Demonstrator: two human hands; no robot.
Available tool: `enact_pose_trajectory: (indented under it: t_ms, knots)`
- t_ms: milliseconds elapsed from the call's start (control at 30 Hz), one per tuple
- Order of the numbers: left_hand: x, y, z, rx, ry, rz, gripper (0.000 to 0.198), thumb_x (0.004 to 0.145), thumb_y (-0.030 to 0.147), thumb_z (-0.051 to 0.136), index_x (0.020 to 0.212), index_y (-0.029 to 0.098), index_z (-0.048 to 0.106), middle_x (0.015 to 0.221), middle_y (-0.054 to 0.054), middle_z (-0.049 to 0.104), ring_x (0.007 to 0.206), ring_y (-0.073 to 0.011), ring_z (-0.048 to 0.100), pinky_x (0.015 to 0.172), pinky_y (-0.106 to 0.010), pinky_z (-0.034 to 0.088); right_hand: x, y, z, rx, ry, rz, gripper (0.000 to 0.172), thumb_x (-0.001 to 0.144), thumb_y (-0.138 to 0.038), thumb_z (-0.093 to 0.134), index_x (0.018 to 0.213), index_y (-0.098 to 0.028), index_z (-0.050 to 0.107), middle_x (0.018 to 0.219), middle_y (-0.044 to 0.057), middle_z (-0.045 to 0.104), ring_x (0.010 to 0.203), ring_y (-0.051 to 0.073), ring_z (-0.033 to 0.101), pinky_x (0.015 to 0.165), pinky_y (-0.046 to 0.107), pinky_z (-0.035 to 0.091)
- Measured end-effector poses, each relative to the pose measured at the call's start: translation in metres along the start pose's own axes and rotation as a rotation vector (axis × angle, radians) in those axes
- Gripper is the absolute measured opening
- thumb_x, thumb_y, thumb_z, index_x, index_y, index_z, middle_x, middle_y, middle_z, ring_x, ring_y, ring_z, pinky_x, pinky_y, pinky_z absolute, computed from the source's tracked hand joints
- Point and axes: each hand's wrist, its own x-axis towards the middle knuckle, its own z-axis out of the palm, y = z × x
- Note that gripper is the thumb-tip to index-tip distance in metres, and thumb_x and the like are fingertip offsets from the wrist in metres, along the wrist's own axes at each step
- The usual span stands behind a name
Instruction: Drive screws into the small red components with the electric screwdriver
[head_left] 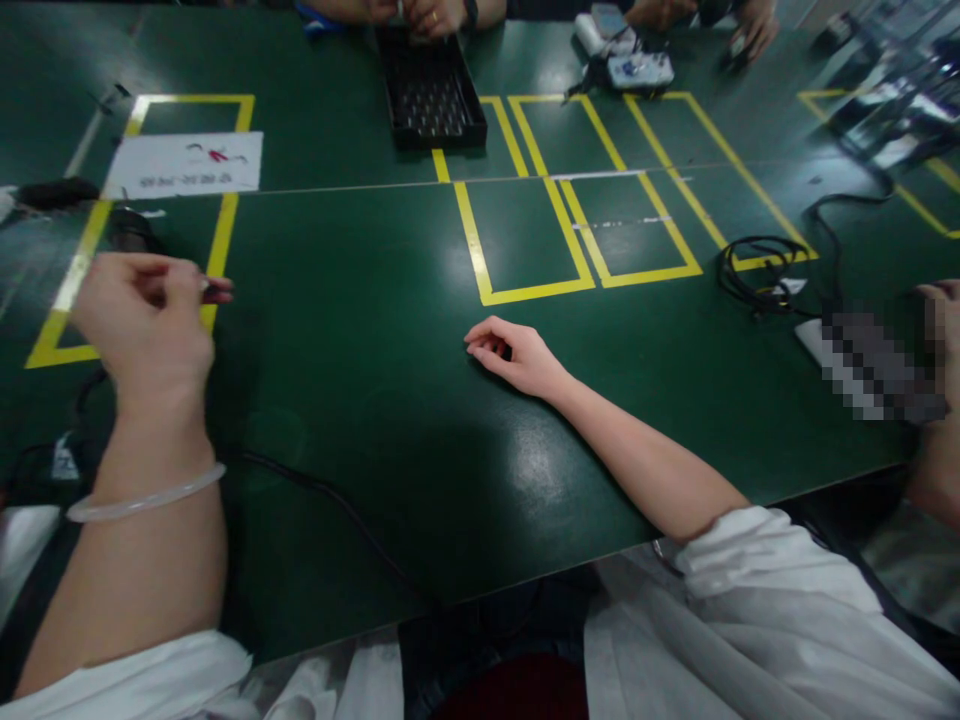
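Observation:
My left hand (154,315) is raised over the left part of the green table (360,390), its fingers closed in a pinch. A tiny pale spot shows at the fingertips, too small to name. Just behind this hand a dark object (133,232), partly hidden, lies inside a yellow tape outline (221,235). My right hand (521,360) rests on the bare tabletop near the middle, fingers loosely curled in and nothing visible in them. In front of it runs another yellow tape outline (536,294).
A black tray (439,135) stands at the far side by a person's hands (435,15). A white printed sheet (184,165) lies at left. A coiled black cable (761,275) is at right, beside another person's hand (946,310). A dark cord (330,490) crosses the near edge.

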Motion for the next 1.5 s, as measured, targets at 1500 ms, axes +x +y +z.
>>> enact_pose_trajectory:
  t_ms: [1500]
  knots:
    - [-0.112,0.089,0.115,-0.667,-0.831,-0.058,0.035,0.081,0.039,0.078,0.101,0.015,0.062,0.082,-0.002,0.063,0.071,-0.0130,0.062,0.068,-0.026,0.054,-0.003,0.006,0.000,0.295,0.054,0.057,0.028,0.093,-0.046,0.068,0.096,-0.020,0.059,0.081,-0.002,0.062,0.068,0.011,0.058,0.065,0.025,0.047]
